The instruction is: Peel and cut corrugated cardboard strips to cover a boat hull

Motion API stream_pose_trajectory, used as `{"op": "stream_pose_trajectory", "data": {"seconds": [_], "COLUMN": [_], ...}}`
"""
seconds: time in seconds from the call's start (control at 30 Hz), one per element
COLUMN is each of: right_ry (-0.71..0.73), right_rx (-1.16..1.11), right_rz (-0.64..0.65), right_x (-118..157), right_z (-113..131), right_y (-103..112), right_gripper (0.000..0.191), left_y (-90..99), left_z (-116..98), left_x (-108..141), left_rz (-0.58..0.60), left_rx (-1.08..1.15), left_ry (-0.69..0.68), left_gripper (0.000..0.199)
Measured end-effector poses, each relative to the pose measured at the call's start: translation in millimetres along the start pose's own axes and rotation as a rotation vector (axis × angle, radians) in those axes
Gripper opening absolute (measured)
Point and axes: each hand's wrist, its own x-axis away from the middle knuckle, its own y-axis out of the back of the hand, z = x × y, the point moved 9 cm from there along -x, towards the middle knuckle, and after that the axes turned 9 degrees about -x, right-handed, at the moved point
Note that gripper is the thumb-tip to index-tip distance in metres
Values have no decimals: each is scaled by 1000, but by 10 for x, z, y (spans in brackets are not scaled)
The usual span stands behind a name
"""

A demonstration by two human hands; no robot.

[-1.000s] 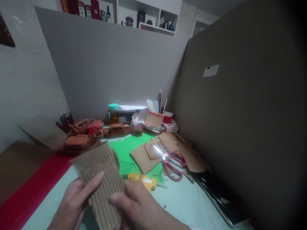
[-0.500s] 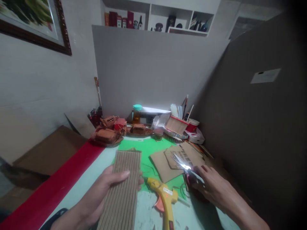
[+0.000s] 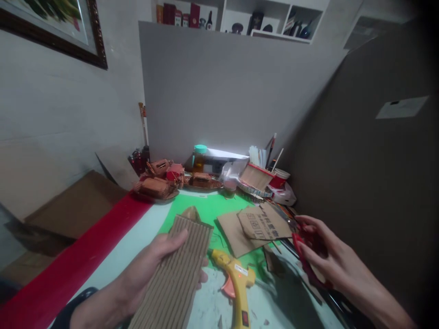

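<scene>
Cardboard strip (image 3: 178,279) on my left, scissors (image 3: 306,268) on my right

My left hand (image 3: 147,266) grips the strip low before me, thumb across its ridged face, fingers behind. My right hand (image 3: 335,257) has its fingers clasped on the scissors' red handles, just right of some printed cardboard (image 3: 262,224). A yellow glue gun (image 3: 237,273) lies between.

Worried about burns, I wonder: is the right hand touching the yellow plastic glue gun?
Apart. The head view shows shadowed tabletop between the right hand and the glue gun.

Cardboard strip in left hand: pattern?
The cardboard strip has parallel brown ridges running lengthwise; clearest in the head view.
</scene>
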Motion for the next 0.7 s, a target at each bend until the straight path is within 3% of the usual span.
{"op": "stream_pose_trajectory", "data": {"seconds": [0.07, 0.13, 0.2, 0.33, 0.5, 0.7], "right_ry": [-49, -75, -100, -102, -135, -99], "right_rx": [-255, -363, -290, -196, -175, -182], "right_rz": [62, 229, 422, 638, 650, 645], "right_x": [84, 202, 345, 542, 599, 598], "right_z": [169, 424, 657, 908, 827, 884], "right_y": [-72, -307, -574, -873, -966, -1017], "right_gripper": [58, 56, 50, 50, 53, 36], "left_y": [2, -2, -32, -112, -141, -138], "left_z": [26, 32, 18, -43, -45, 23], "left_x": [20, 44, 68, 107, 122, 144], "left_rz": [-3, -12, -9, 1, 20, 16], "left_rx": [-12, -22, -38, -78, -96, -83], "left_ry": [19, 20, 13, -12, -2, 38], "left_gripper": [23, 20, 20, 21, 19, 20]}}
